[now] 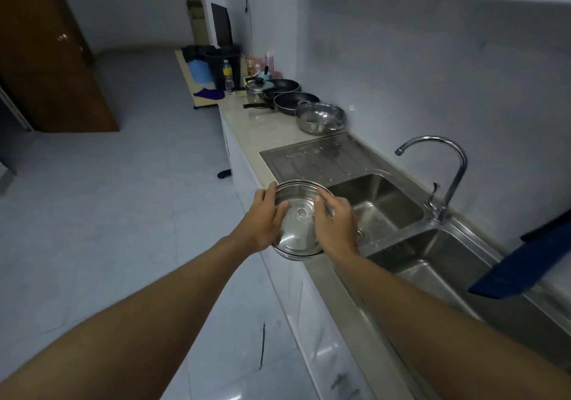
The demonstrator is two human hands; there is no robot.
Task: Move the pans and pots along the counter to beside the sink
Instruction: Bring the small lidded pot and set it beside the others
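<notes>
Both hands hold a round steel pot (298,220) over the counter's front edge, beside the sink basin (380,211). My left hand (267,217) grips its left rim, thumb inside. My right hand (335,219) grips its right rim. Farther along the counter (265,131) sits a steel bowl-shaped pot (319,118) just past the drainboard. Behind it lie two dark frying pans (295,102) (285,85) and a lidded steel pot (258,92).
The ribbed drainboard (318,158) lies between the held pot and the far cookware. A curved faucet (445,177) stands behind the basins. A blue cloth (525,263) hangs at the right. Bottles (228,77) and black bins (221,63) stand at the counter's far end.
</notes>
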